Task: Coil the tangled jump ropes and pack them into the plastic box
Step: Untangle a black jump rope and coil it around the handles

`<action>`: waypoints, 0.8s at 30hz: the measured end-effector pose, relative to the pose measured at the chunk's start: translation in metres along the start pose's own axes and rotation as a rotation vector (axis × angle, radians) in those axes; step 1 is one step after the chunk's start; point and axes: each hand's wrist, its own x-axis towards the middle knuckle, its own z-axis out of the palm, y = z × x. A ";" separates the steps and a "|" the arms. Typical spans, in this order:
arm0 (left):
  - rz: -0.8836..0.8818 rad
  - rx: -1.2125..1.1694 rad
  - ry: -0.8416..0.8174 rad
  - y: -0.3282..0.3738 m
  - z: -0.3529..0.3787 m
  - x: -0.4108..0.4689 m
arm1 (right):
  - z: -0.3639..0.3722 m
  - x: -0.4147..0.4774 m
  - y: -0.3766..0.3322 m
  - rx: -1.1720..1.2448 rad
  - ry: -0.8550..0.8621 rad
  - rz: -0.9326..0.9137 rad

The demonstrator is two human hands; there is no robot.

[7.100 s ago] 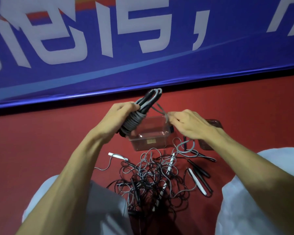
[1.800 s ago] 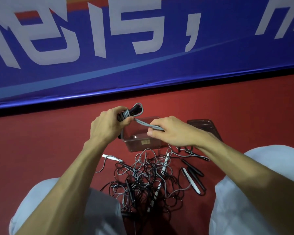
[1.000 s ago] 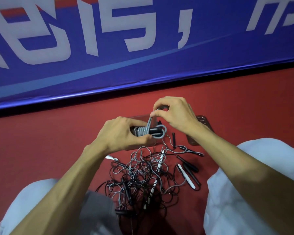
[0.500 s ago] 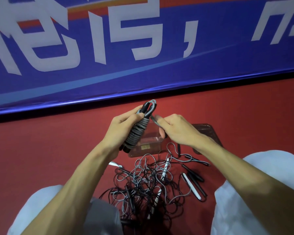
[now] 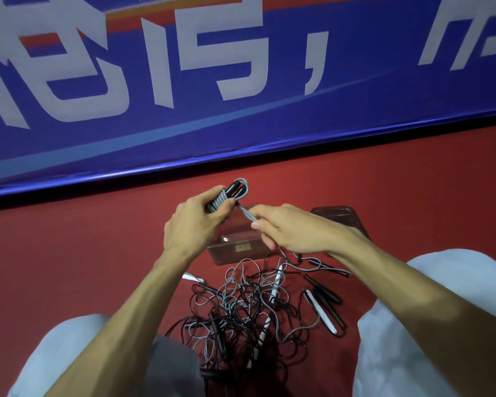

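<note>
My left hand (image 5: 194,224) grips a coiled grey jump rope (image 5: 232,193) with black handles, held above the clear plastic box (image 5: 235,247). My right hand (image 5: 292,230) pinches the loose grey tail (image 5: 247,214) of that rope, drawn taut down and to the right from the bundle. The box stands on the red floor under both hands, partly hidden by them. A tangle of black and grey jump ropes (image 5: 241,308) lies on the floor between my knees.
A dark brown lid (image 5: 338,217) lies right of the box. Loose black and white handles (image 5: 324,308) lie right of the tangle. A blue banner wall (image 5: 241,96) stands close behind the box. My knees (image 5: 430,325) flank the ropes.
My right hand has pulled the grey tail away from the bundle, down and to the right. The left hand has shifted its grip further up the coil.
</note>
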 end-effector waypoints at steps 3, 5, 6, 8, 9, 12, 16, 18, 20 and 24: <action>0.011 0.052 -0.073 -0.003 -0.001 0.002 | -0.001 -0.004 -0.002 0.150 0.006 -0.039; 0.032 0.044 -0.120 -0.005 -0.001 0.003 | -0.001 -0.003 -0.002 0.242 0.064 -0.071; 0.046 0.038 -0.138 -0.006 -0.001 0.004 | -0.001 -0.001 -0.001 0.301 0.094 -0.093; 0.068 -0.052 -0.178 -0.007 -0.002 0.004 | -0.003 0.000 -0.002 0.507 0.113 -0.152; 0.069 -0.123 -0.205 -0.006 -0.003 0.004 | -0.004 0.001 -0.002 0.646 0.110 -0.182; 0.033 -0.265 -0.265 -0.006 -0.008 0.004 | -0.010 0.001 0.001 0.935 0.076 -0.222; -0.011 -0.337 -0.324 -0.005 -0.010 0.003 | -0.009 0.003 0.002 0.991 0.144 -0.234; 0.012 -0.347 -0.333 -0.003 -0.010 0.002 | -0.006 0.007 0.000 0.889 0.269 -0.242; 0.031 -0.330 -0.328 -0.002 -0.009 0.001 | -0.001 0.011 0.000 0.803 0.365 -0.252; 0.061 -0.203 -0.311 -0.007 -0.002 0.003 | 0.001 0.014 0.005 0.547 0.572 -0.224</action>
